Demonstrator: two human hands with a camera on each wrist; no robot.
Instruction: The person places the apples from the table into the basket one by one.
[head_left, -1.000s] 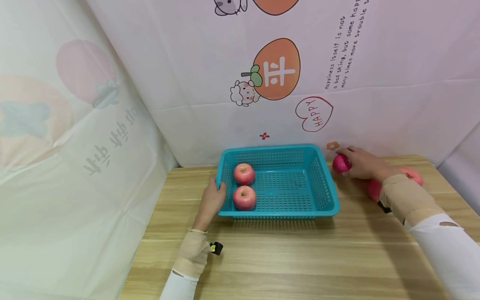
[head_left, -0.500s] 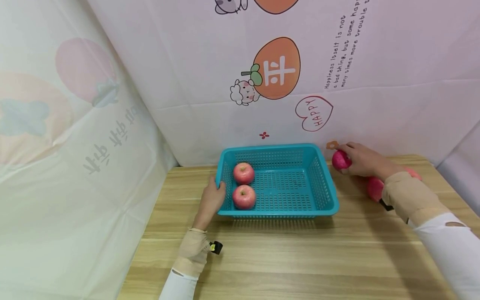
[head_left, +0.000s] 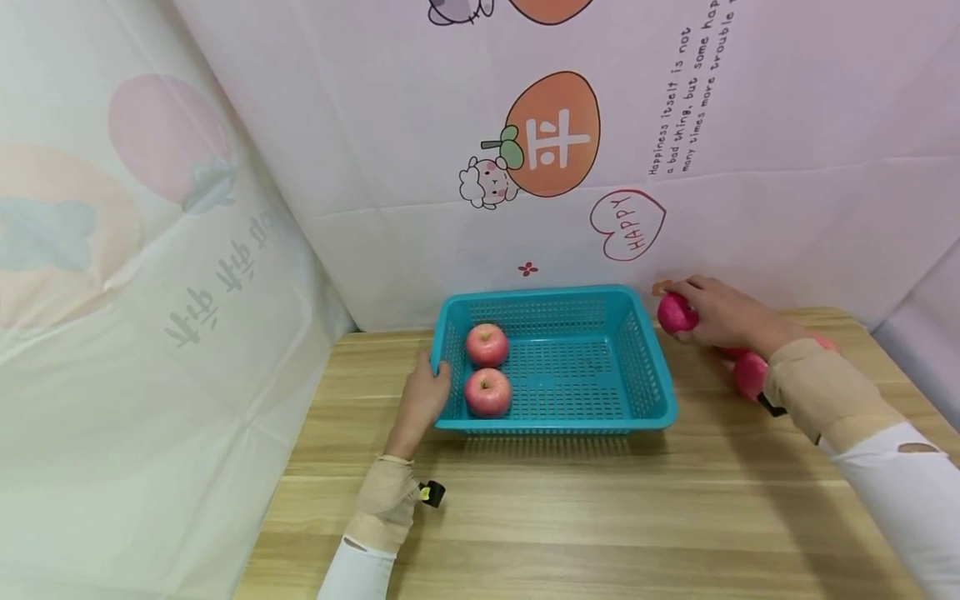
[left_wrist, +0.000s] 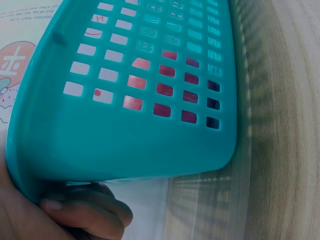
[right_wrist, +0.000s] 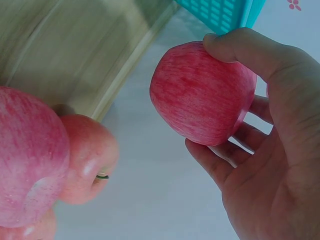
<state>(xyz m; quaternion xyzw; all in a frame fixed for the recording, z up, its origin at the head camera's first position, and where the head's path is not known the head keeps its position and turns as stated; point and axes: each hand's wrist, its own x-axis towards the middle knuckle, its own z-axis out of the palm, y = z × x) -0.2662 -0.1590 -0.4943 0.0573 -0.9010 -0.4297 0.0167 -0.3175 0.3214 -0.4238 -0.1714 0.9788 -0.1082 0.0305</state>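
- Left hand: located left of centre in the head view; clamped on the left wall of the basket. In the left wrist view its fingers curl below the rim at lower left.
- Right hand: located right of centre in the head view, well apart from the left hand; thumb and fingers grip the held apple.
- Held apple: deep red; at upper centre of the right wrist view. In the head view it appears just beyond the basket's upper right corner, outside the basket.
- Basket: blue-green, perforated, at the centre of the head view, on the wooden table.
- Rear apple and front apple: inside the basket, along its left side, one above the other in the frame.
- Large red apple: at the left edge of the right wrist view, overlapping the paler apple; contact cannot be determined.
- Backdrop: white, printed, across the upper frame of the head view.
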